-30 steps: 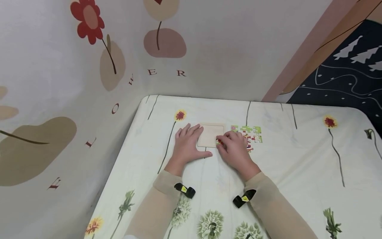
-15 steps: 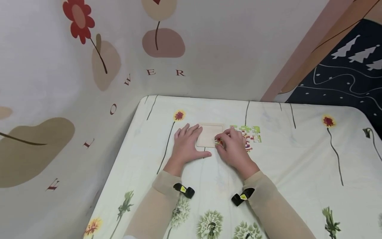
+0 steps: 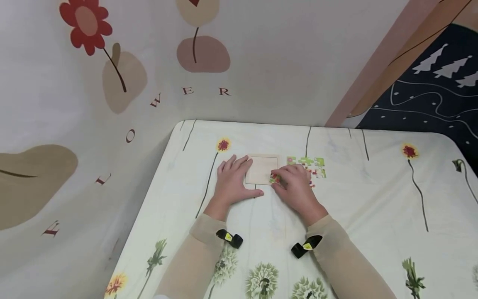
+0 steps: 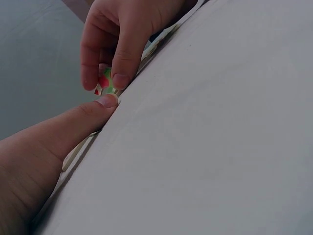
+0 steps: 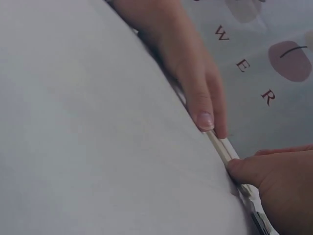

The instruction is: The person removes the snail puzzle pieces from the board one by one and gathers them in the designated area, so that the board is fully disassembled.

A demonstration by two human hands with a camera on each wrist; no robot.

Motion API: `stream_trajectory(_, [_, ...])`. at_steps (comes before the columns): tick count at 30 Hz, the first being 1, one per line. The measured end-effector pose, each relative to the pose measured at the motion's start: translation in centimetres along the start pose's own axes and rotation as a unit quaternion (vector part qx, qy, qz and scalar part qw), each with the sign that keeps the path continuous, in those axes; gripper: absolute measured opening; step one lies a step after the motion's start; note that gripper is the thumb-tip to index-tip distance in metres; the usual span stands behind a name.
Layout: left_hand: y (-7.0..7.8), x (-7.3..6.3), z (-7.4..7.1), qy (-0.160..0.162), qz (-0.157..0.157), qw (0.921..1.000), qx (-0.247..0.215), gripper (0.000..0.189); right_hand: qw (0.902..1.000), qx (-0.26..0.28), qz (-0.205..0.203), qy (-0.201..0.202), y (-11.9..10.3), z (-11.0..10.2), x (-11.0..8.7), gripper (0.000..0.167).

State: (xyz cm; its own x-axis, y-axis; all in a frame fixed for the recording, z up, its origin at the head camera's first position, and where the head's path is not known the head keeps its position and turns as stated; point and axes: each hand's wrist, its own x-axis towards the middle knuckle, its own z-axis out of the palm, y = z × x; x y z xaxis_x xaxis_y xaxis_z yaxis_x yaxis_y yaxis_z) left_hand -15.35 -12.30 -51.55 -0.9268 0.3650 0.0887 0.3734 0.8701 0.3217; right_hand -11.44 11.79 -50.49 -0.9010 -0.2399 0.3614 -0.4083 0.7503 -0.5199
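Observation:
A shallow, pale wooden puzzle board [image 3: 259, 169] lies on the bed-like surface, its inside bare wood apart from the lower right corner. My left hand [image 3: 232, 180] is spread along the board's left side, fingertips at the rim and thumb stretched out below the near edge. My right hand [image 3: 296, 189] pinches a small red and green puzzle piece [image 3: 274, 178] between thumb and fingers at that lower right corner. In the left wrist view the puzzle piece [image 4: 106, 83] shows tilted under the right fingertips, with the left thumb [image 4: 108, 101] close by.
Several loose jigsaw pieces [image 3: 319, 162] lie right of the board, partly covered by the right hand. A white flower-printed sheet [image 3: 373, 187] covers the surface. Behind it rises a painted wall [image 3: 280, 83].
The right fingers have shifted slightly right, and more of the pinched puzzle piece shows. The left hand keeps its place at the board. The head view has turned a little.

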Motion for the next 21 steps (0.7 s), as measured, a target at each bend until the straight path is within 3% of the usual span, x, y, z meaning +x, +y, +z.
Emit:
stream_trajectory(5, [0.0,0.0,0.0,0.000,0.001,1.0000,0.001,0.115,0.9998,0.004,-0.007,0.017,1.0,-0.7,-0.8,0.038])
stream_trajectory(10, [0.1,-0.1,-0.1,-0.001,-0.002,1.0000,-0.004,0.115,0.9976,0.045,-0.023,0.047,2.2,-2.1,-1.7,0.039])
stream_trajectory(15, [0.1,-0.1,-0.1,-0.002,-0.004,1.0000,-0.006,0.115,0.9955,0.061,-0.014,0.071,3.9,-3.7,-3.2,0.040])
stream_trajectory(21, [0.2,-0.1,-0.1,-0.002,-0.005,0.9999,-0.009,0.114,0.9969,0.046,0.003,0.064,6.4,-6.0,-5.5,0.041])
